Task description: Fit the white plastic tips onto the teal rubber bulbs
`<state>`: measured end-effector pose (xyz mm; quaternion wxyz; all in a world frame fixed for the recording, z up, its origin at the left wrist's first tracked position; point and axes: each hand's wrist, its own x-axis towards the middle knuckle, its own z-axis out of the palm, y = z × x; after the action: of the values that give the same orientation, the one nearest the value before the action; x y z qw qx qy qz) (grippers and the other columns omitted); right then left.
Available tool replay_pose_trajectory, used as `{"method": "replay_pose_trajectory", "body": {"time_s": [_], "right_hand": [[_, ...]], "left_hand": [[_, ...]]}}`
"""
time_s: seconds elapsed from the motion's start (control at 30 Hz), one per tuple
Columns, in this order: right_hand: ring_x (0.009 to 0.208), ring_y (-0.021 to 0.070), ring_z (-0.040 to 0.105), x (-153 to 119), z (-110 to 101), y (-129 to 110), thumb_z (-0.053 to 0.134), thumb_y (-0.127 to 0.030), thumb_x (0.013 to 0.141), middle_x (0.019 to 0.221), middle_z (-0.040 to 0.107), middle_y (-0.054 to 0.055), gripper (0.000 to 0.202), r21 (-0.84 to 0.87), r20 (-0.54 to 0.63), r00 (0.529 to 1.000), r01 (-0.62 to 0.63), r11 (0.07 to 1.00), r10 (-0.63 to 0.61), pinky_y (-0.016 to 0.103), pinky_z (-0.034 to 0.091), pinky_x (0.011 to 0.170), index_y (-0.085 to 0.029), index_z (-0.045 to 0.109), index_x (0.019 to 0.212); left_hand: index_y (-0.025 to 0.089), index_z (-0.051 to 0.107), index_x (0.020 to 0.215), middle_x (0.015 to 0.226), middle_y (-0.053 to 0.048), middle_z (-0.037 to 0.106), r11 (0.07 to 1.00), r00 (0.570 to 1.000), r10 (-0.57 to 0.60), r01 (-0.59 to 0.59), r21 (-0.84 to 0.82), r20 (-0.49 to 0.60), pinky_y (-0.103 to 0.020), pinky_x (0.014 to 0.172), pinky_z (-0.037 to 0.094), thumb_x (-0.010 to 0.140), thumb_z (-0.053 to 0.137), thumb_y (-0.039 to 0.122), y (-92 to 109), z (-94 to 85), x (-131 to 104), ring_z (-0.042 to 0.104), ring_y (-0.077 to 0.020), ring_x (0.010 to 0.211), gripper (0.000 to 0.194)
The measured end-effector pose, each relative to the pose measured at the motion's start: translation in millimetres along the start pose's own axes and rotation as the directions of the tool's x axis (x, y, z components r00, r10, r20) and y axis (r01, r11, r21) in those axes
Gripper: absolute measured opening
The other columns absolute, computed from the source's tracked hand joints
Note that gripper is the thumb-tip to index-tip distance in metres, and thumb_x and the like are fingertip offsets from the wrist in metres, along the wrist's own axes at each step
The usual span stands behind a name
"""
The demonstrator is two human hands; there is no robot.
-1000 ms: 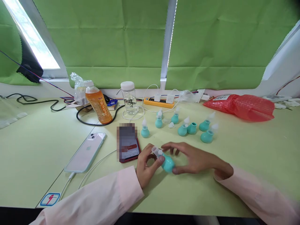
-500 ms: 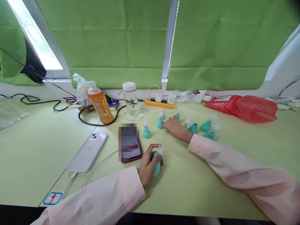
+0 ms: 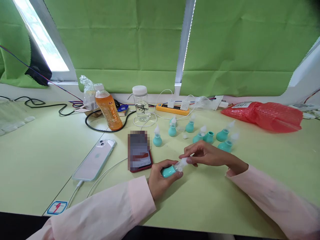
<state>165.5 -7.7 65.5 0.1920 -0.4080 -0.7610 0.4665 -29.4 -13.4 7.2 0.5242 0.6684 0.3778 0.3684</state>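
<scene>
My left hand (image 3: 161, 176) is wrapped round a teal bulb nasal aspirator (image 3: 169, 171), tilted so its clear neck points right. At the end of that neck, my right hand (image 3: 203, 154) pinches a white soft tip (image 3: 184, 162), which meets the clear part. Beyond the hands stand several similar aspirators with white tips, among them one (image 3: 157, 139) near the dark phone and one (image 3: 189, 126) farther back. A teal bulb without a tip (image 3: 209, 137) stands among those on the right. A small loose white tip (image 3: 185, 136) lies on the table.
A red-cased phone (image 3: 140, 156) and a pale phone on a cable (image 3: 96, 161) lie to the left. Behind them stand an orange drink bottle (image 3: 109, 111) and a clear jar (image 3: 141, 108). A power strip (image 3: 172, 109) and red plastic bag (image 3: 265, 116) lie along the back.
My right hand has come back toward me from the row of bulbs, now with a white tip at the aspirator's neck. My left hand has tipped the aspirator to the right.
</scene>
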Motion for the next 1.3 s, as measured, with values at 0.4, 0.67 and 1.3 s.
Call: {"method": "replay_pose_trajectory", "body": {"time_s": [0.4,0.67,1.3], "right_hand": [[0.053,0.0091,0.055,3,10,14,0.055,-0.037,0.072,0.064,0.059,0.003,0.030,0.261,0.053,0.992,-0.124,0.957,0.114,0.024,0.048,0.054,-0.013,0.065,0.087],[0.055,0.0086,0.053,3,3,16,0.058,-0.033,0.070,0.064,0.059,0.003,0.025,0.076,0.007,1.000,-0.002,0.997,0.002,0.020,0.042,0.050,-0.013,0.067,0.082],[0.048,0.0091,0.054,9,29,15,0.061,-0.032,0.068,0.059,0.059,0.001,0.027,0.515,-0.109,0.993,0.027,0.857,0.034,0.026,0.050,0.048,-0.012,0.066,0.084]], "left_hand": [[0.012,0.065,0.085,0.075,-0.003,0.064,0.998,0.998,0.040,-0.043,0.046,0.052,-0.024,0.058,0.041,0.070,0.056,0.026,-5,1.6,-2,0.054,-0.0168,0.067,0.023],[0.010,0.067,0.081,0.056,0.000,0.054,0.999,0.990,-0.030,0.028,0.019,0.136,-0.020,0.045,0.028,0.067,0.057,0.026,1,-2.2,4,0.038,-0.0085,0.050,0.023],[0.011,0.064,0.083,0.068,-0.005,0.063,0.958,0.969,0.235,-0.245,0.150,0.079,-0.024,0.054,0.040,0.072,0.054,0.028,8,-4.1,-5,0.052,-0.0139,0.057,0.022]]}}
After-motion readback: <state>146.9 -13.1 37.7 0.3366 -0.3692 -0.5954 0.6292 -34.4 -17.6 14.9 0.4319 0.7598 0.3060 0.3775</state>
